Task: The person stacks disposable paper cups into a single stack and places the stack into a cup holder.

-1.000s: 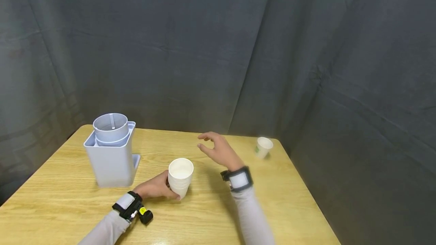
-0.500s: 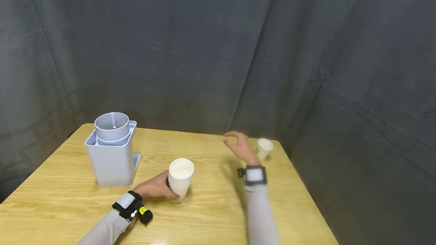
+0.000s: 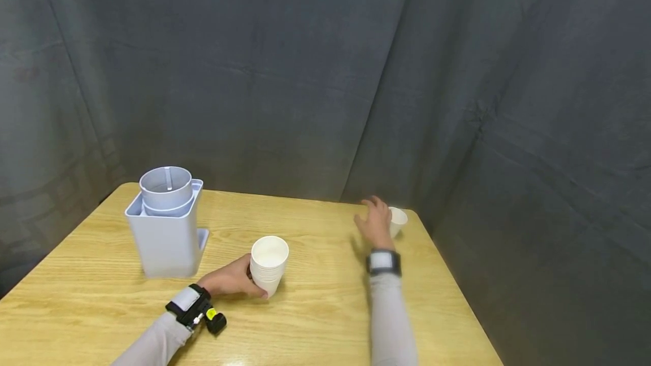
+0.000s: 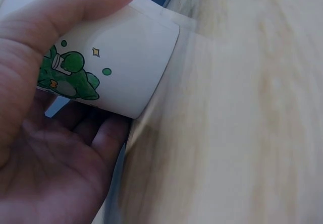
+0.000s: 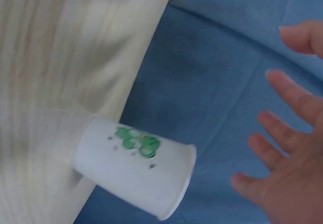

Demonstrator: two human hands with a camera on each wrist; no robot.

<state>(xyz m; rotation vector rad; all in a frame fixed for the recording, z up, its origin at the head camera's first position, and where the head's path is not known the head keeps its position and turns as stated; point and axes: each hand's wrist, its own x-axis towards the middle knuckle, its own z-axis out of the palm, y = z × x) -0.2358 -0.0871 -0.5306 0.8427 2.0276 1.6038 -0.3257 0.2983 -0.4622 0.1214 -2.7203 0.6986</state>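
My left hand [image 3: 235, 279] grips a stack of white paper cups [image 3: 268, 264], its fingers and thumb curled round the lower part. In the left wrist view a green cartoon print shows on the lowest cup [image 4: 121, 57], whose base is at the tabletop. Over at the far right, my right hand [image 3: 376, 223] is spread beside a single white paper cup [image 3: 398, 221] and partly covers it in the head view. The right wrist view shows that cup [image 5: 136, 168] upright on the table, apart from the spread fingers [image 5: 287, 133].
A light grey-blue plastic container [image 3: 165, 244] with a round cylinder [image 3: 166, 188] in its top stands at the left of the wooden table [image 3: 315, 309]. Dark curtains [image 3: 244, 83] hang behind the table and along its right side.
My right hand has moved right, from above the middle of the table to beside the single cup, with its fingers spread. The left hand stays on the cup stack.
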